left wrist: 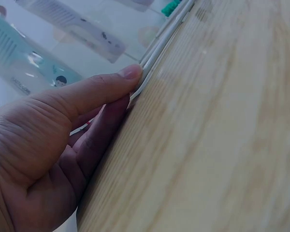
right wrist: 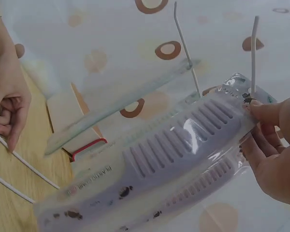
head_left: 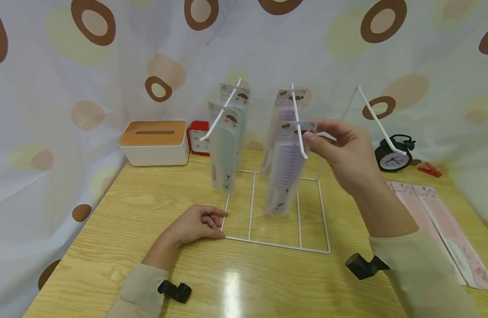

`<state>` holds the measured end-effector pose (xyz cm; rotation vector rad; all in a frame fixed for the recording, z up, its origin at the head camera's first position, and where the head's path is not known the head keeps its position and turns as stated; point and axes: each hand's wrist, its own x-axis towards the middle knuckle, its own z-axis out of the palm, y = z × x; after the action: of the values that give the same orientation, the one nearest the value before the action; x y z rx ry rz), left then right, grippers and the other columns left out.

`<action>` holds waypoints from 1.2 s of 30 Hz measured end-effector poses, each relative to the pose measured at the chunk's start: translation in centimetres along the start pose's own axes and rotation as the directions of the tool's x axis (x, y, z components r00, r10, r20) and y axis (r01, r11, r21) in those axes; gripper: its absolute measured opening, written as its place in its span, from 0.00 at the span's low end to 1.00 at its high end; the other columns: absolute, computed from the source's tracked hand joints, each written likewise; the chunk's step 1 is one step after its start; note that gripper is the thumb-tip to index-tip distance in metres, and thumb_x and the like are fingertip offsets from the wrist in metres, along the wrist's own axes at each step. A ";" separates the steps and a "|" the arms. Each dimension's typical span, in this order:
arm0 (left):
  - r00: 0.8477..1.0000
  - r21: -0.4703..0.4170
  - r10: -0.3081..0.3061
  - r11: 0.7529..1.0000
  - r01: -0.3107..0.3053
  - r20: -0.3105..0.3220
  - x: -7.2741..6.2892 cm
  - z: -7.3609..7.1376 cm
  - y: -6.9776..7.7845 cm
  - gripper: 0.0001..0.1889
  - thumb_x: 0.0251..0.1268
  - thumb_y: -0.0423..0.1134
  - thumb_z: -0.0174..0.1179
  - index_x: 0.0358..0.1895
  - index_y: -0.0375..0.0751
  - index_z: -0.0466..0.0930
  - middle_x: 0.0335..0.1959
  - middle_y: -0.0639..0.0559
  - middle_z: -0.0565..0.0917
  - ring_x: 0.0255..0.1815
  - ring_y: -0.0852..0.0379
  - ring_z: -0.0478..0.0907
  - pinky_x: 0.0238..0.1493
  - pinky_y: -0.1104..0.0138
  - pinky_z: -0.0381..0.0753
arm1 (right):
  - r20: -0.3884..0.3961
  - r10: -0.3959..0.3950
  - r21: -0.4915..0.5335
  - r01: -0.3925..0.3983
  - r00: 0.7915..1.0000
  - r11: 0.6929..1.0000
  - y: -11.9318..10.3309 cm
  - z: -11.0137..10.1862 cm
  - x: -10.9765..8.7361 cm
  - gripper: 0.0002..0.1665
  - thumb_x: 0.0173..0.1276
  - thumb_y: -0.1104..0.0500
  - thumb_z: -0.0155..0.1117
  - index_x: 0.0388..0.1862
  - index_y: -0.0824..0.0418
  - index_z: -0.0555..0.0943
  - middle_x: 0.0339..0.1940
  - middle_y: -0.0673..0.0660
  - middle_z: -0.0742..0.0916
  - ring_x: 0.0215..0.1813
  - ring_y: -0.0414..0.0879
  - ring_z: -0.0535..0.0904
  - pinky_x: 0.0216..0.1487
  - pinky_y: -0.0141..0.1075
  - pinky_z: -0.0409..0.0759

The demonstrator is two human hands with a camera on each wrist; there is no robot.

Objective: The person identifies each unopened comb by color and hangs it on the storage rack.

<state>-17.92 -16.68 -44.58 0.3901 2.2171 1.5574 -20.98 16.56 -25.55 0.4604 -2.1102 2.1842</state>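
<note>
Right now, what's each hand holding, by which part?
Right hand: front purple packet, by its top right corner. Left hand: rack, by its base's near left corner.

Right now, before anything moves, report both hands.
Left hand: closed, holding the base of the white wire rack.
Right hand: closed, pinching the front purple comb packet near its top.

Wooden table [head_left: 128, 216] bearing wire rack [head_left: 275, 244], lidded box [head_left: 154, 153], red clock [head_left: 199, 140], black alarm clock [head_left: 393, 160], red clip [head_left: 429, 170], pink packets [head_left: 443, 221]

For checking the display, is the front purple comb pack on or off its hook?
On: the white hook passes through the top of the front purple pack, which the right hand pinches.
</note>
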 end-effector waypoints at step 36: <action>1.000 -0.027 -0.011 1.000 0.011 -0.004 0.1 0.0 0.0 0.29 0.52 0.32 0.76 0.61 0.34 0.80 0.36 0.47 0.83 0.33 0.61 0.82 0.41 0.70 0.81 | 0.140 0.016 -0.229 0.017 0.990 0.973 4.5 -6.9 0.8 0.31 0.69 0.67 0.67 0.71 0.56 0.75 0.57 0.45 0.86 0.58 0.34 0.82 0.54 0.23 0.79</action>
<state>-17.96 -16.62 -44.60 0.3669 2.1953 1.5819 -24.05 22.99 -29.80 0.6107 -2.3976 1.9250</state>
